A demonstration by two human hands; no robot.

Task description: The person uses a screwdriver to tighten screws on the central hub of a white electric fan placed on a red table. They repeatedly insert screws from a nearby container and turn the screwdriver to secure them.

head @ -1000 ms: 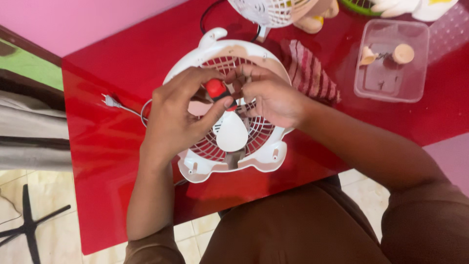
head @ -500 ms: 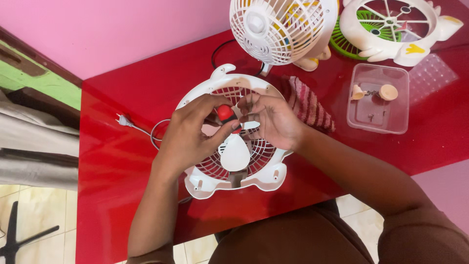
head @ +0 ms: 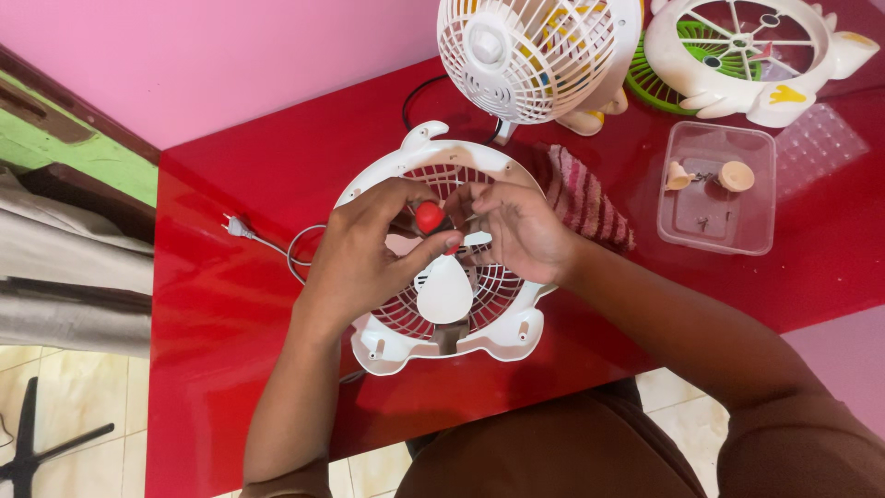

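- The small white fan housing [head: 442,258] lies flat on the red table [head: 230,304], near its near edge and roughly in the middle of the view, with its pinkish-red grille facing up.
- The left hand [head: 364,258] is curled narrow around a red-handled screwdriver [head: 430,218], thumb and forefinger pinching the round handle top; the shaft is hidden behind the fingers, so where the tip sits cannot be told.
- The right hand [head: 516,231] is also narrow, fingertips pinched together just right of the handle over the grille centre; whether it grips a screw or only steadies the tool is too small to tell.
- Judgement: the step in hand looks like driving or loosening a fastener at the hub, just above the white teardrop blade [head: 444,290].
- To do it well, keep the driver upright over the fastener and press straight down while turning, so the tip does not slip onto the thin grille ribs.
- Let the right fingertips stay close to guide the tip, yet clear of the blade.
- The housing rests loose on the glossy top, so lean a wrist on its rim to stop it spinning.
- Any small part belongs in the clear plastic tray [head: 717,189] to the right, which already holds 2 small beige caps.
- The white power cord [head: 267,244] trails left, its plug lying loose on the table.
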